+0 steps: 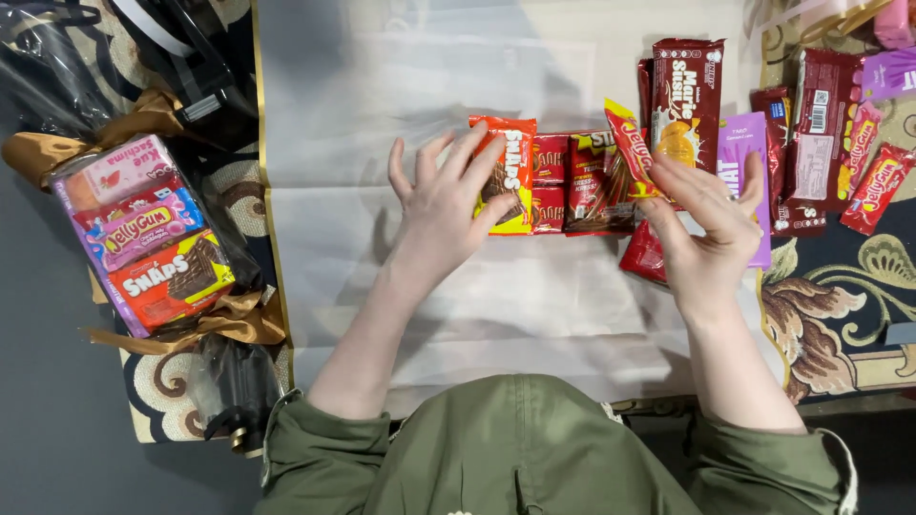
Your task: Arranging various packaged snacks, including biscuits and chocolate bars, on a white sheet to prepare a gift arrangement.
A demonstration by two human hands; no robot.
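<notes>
1. An orange and yellow wafer packet [509,174] lies flat on a sheet of white wrapping paper [401,114]. Its long axis runs away from the person, and the picture of chocolate wafers on its face shows partly under fingers.
2. The left hand [441,205] lies over the wafer packet's left side, fingers spread wide and fingertips resting on it, gripping nothing.
3. Touching the packet's right edge sits a tight row of small red and brown snack packs [571,181], stacked two high.
4. A red and yellow snack packet [632,148] stands tilted at the right end of that row, its upper end leaning left. The right hand [708,224] pinches its lower edge between thumb and fingers.
5. Behind it lies a tall brown biscuit pack [687,95], long axis pointing away, and beside the hand a purple packet [749,143].
6. More red packets [825,133] lie scattered on a patterned cloth [840,296] at the right.
7. The paper is bare in front of and behind the row, giving open room.
8. At far left, a finished clear-wrapped bundle of snacks [153,234] with gold ribbon lies off the paper.
</notes>
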